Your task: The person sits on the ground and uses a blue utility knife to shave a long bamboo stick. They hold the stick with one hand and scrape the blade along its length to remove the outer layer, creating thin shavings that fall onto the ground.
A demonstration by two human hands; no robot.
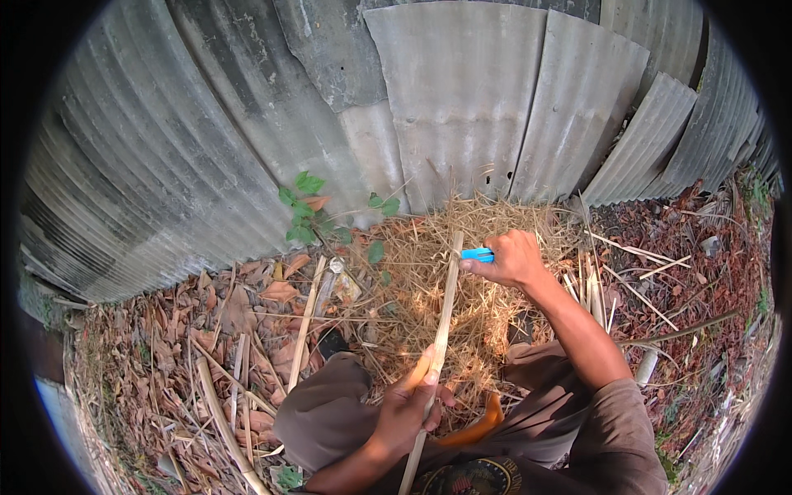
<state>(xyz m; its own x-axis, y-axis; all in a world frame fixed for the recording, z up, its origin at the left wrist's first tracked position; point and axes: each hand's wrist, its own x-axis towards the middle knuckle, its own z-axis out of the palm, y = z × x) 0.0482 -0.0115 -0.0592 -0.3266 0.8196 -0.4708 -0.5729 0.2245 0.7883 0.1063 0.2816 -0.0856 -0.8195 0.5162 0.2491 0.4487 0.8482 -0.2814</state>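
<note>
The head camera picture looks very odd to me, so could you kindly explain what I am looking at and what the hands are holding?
It is one wide fisheye picture from a camera worn on a person's head, looking down, so straight edges bend near the rim. The person's own forearms enter from below. The left hand has its grip around a long pale bamboo strip, near its lower part. The right hand holds a blue-handled tool against the strip higher up; its blade is not visible. The ground is covered with dry leaves, a heap of straw-like shavings and more loose strips. Behind stands a corrugated sheet fence.
</note>
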